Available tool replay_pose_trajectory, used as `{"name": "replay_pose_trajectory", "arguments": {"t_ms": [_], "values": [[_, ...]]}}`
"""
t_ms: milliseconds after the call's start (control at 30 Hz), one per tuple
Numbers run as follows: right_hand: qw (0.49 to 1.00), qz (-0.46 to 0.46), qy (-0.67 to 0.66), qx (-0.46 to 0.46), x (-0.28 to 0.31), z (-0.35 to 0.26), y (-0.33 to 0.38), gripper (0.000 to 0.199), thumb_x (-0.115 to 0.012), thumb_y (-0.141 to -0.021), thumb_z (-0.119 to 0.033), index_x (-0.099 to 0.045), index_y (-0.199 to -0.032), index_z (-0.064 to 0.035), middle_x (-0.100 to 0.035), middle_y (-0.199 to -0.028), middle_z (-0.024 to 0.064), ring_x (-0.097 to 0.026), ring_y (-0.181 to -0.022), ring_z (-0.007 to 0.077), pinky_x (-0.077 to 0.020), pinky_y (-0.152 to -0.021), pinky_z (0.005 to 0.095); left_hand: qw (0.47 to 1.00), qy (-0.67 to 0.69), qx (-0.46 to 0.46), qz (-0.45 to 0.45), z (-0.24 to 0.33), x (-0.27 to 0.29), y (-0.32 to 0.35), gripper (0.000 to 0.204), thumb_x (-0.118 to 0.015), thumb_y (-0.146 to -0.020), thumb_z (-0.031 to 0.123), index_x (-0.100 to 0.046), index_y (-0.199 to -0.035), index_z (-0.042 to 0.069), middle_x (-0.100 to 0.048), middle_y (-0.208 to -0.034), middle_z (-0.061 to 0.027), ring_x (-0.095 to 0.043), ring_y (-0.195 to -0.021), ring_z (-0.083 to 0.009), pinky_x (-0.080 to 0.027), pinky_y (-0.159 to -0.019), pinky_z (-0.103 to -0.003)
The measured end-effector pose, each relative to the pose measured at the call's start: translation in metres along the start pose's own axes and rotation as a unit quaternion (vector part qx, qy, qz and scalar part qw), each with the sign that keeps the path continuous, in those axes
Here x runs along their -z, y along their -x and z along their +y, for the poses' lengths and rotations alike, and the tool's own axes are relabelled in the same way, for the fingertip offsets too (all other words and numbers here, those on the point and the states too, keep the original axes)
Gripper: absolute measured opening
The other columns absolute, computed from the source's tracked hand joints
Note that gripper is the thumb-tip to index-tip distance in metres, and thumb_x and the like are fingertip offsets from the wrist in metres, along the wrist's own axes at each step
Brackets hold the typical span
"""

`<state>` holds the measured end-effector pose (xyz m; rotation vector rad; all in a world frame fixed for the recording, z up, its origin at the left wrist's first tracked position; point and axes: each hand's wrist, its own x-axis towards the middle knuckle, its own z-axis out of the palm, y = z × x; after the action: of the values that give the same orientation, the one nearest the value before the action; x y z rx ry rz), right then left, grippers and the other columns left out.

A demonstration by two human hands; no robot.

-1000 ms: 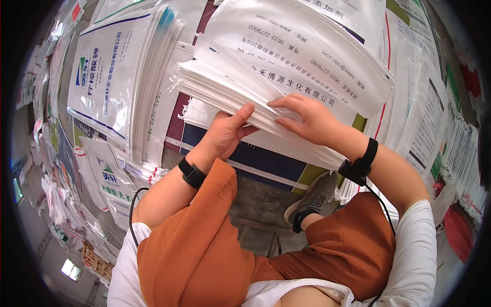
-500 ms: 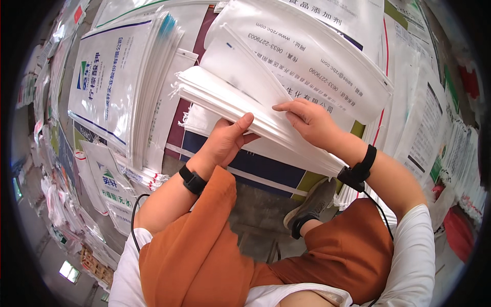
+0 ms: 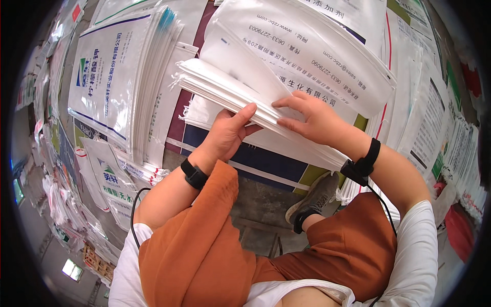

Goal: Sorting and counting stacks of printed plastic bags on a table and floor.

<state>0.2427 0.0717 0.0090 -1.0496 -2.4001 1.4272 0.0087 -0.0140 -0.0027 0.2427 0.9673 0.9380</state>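
Hands, two, bare: left hand (image 3: 228, 134), thumb laid over the near edge of a stack of white sacks (image 3: 232, 92), fingers curled beneath, edge pinched between; right hand (image 3: 313, 120), thumb and forefinger slightly parted, tips at the stack's upper layers; whether a single layer is pinched, cannot tell. Stack: long axis slanting from upper left to lower right, frayed, thready end pointing upper left, other end running beneath the right forearm toward the wristband (image 3: 360, 165). Position: directly between and under the hands, left hand at its near edge, right hand over its top. Appearance: plain white, flat, thin layers fanned along the near side; one pale leaf (image 3: 236, 60) with a small blue mark slants up beyond. Farther out: white sack with dark lettering (image 3: 327, 61), beyond; blue, purple and olive printed layer (image 3: 243, 161), underneath; pile of white sacks with blue print (image 3: 105, 84), left; grey shoe (image 3: 317, 200), below.
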Motion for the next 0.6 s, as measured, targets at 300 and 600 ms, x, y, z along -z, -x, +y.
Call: {"name": "replay_pose_trajectory", "arguments": {"t_ms": [300, 600], "values": [[1.0, 0.02, -0.002, -0.001, -0.003, 0.001, 0.0, 0.031, -0.071, -0.093, -0.024, -0.067, -0.121, -0.0131, -0.066, -0.112, 0.0145, -0.065, -0.104, 0.0346, -0.0534, -0.089, 0.0423, 1.0, -0.023, -0.007, 0.019, -0.001, -0.002, 0.001, 0.054, -0.059, -0.103, 0.022, -0.037, -0.146, -0.002, -0.053, -0.14, -0.0134, -0.057, -0.129, -0.0235, -0.05, -0.11, -0.044], [0.988, 0.148, -0.041, -0.016, -0.002, 0.011, -0.002, 0.052, -0.054, -0.094, 0.005, -0.058, -0.141, -0.0155, -0.066, -0.116, 0.0161, -0.065, -0.105, 0.032, -0.0506, -0.092, 0.0314, 1.0, -0.023, 0.004, 0.02, 0.0, -0.002, 0.0, 0.055, -0.06, -0.103, 0.024, -0.038, -0.146, 0.0, -0.055, -0.139, -0.0116, -0.056, -0.129, -0.023, -0.05, -0.11, -0.043]]}}
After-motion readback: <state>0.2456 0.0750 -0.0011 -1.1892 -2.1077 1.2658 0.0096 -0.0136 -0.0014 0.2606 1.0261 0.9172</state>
